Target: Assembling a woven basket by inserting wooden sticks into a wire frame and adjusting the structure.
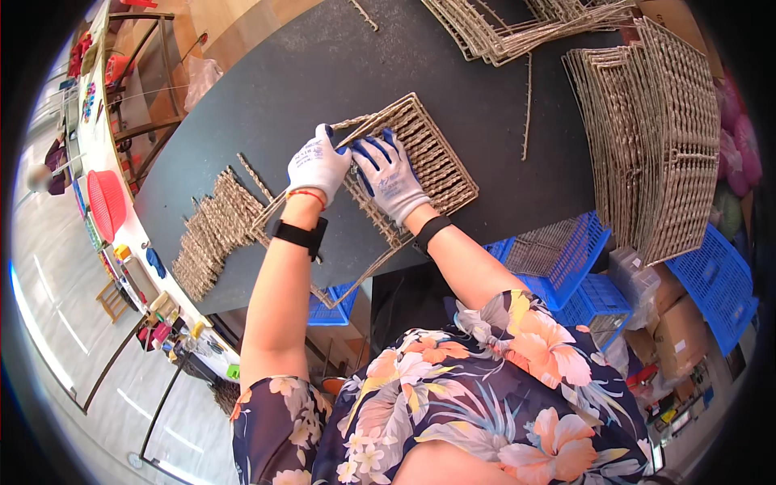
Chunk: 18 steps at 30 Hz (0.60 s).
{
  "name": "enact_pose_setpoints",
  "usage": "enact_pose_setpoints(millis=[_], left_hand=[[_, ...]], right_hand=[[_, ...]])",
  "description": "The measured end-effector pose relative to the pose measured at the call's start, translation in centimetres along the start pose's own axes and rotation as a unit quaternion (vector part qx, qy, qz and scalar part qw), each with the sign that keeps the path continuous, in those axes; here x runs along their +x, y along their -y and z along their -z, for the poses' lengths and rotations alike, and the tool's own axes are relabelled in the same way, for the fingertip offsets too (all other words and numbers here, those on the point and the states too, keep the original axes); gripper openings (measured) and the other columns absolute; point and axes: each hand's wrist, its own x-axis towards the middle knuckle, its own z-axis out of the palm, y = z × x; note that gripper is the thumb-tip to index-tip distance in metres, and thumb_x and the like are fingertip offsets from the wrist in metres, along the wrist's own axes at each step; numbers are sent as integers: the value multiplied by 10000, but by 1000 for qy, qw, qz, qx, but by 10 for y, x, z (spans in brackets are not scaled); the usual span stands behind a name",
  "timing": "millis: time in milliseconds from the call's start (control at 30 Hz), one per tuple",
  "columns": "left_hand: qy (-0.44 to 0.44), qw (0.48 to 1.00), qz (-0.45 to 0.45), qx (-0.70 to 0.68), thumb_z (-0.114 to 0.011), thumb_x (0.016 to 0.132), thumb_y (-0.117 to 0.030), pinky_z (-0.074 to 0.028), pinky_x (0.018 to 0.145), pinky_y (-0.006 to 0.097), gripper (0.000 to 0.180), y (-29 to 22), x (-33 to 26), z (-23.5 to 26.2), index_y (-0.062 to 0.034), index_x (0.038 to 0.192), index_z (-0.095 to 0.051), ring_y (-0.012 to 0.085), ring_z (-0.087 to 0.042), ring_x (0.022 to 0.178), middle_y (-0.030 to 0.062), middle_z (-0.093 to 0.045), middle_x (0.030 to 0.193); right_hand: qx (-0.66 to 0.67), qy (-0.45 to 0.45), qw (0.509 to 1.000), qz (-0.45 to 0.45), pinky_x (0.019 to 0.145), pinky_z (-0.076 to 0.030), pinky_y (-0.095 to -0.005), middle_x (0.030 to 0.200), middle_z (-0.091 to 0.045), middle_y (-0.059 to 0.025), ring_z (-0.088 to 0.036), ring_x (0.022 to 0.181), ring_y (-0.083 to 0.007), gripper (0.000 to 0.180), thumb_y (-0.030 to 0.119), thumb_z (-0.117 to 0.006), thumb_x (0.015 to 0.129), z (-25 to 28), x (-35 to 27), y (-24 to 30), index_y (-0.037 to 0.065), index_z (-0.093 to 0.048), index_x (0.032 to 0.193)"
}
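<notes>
Both my hands wear white gloves with blue fingers. My left hand is closed around the rope-wrapped frame by the left edge of a woven rope panel, thumb raised. Just beside it, my right hand grips that panel's left side, its fingers bent over the edge and its thumb toward the left hand. The panel has a rectangular rim and rows of twisted cord, and lies on the dark table. Open rope-wrapped framing extends from it toward me, past the table's near edge. My fingertips are partly hidden.
Short rope-wrapped pieces lie piled at the left. Finished-looking woven panels stand stacked at the right, with more frames at the far side. A thin rod lies on the table. Blue crates stand below its near right edge.
</notes>
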Motion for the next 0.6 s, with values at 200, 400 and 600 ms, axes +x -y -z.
enact_pose_setpoints(millis=[200, 400, 600], left_hand=[[107, 985, -57, -126, -658, 919, -472, -525, 870, 456, 465, 39, 4, 5, -19, 1025, -663, 395, -682, 995, 212, -720, 1033], [61, 993, -73, -71, -733, 842, -475, -536, 882, 432, 517, 30, 5, 0, -44, 1113, -648, 376, -689, 1019, 206, -724, 1053], [92, 988, -81, -89, -753, 832, -416, -530, 894, 419, 472, 32, 10, 1, -41, 1102, -657, 352, -685, 1034, 188, -727, 1058]], right_hand=[[175, -74, 982, -21, 1234, -279, -497, 1328, -603, -91, -513, 1316, -295, 445, 97, -686, 850, 11, 2, -7, 132, -624, 1289], [324, -138, 935, -47, 1146, -393, -457, 1198, -684, -89, -604, 1203, -299, 300, 12, -618, 880, 34, 11, -8, 120, -694, 1149], [293, -144, 926, -188, 1042, -467, -433, 1264, -663, -105, -626, 1158, -317, 324, 90, -603, 925, 47, -2, 32, 102, -651, 1245]])
